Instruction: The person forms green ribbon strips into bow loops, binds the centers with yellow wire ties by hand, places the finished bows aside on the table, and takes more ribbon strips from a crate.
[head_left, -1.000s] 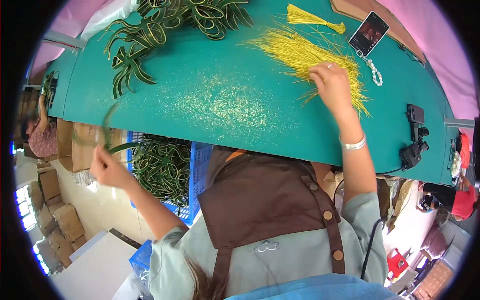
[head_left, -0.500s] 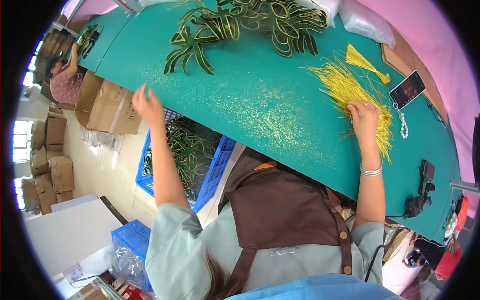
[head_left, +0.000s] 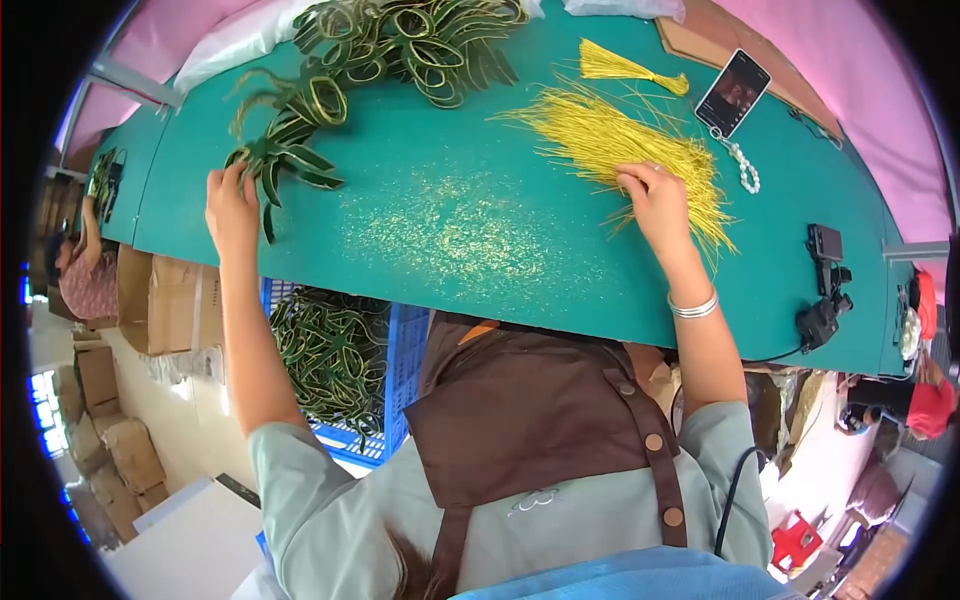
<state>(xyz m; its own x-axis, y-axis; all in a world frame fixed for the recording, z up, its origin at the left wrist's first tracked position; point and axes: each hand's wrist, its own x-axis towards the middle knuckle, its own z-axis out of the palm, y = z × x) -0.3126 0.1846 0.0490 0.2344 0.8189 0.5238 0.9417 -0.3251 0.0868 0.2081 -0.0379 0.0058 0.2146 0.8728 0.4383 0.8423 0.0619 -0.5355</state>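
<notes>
On the left of the green table (head_left: 600, 290), my left hand (head_left: 232, 215) pinches a dark green leaf-shaped decoration (head_left: 283, 155) with gold edging. Its looped leaves hang to the right of my fingers. A pile of similar decorations (head_left: 420, 50) lies behind it. My right hand (head_left: 655, 205), wearing a bracelet (head_left: 694, 306), rests at the near side of a spread of gold wire strands (head_left: 610, 130). Its thumb and fingers are closed on the strands; how many they hold is hidden. A tied gold bundle (head_left: 630, 68) lies just beyond.
Gold bits (head_left: 460, 235) are scattered mid-table. A phone (head_left: 735, 92) with a beaded strap (head_left: 745, 168) and a black device (head_left: 822, 290) lie to the right. Below the table edge stands a blue crate (head_left: 405, 365) of green decorations. A person (head_left: 88, 270) works at far left beside a carton (head_left: 180, 305).
My left hand was raised with nothing in it near the table edge; now it grips a green decoration. My right hand stays at the gold strands. The view has turned.
</notes>
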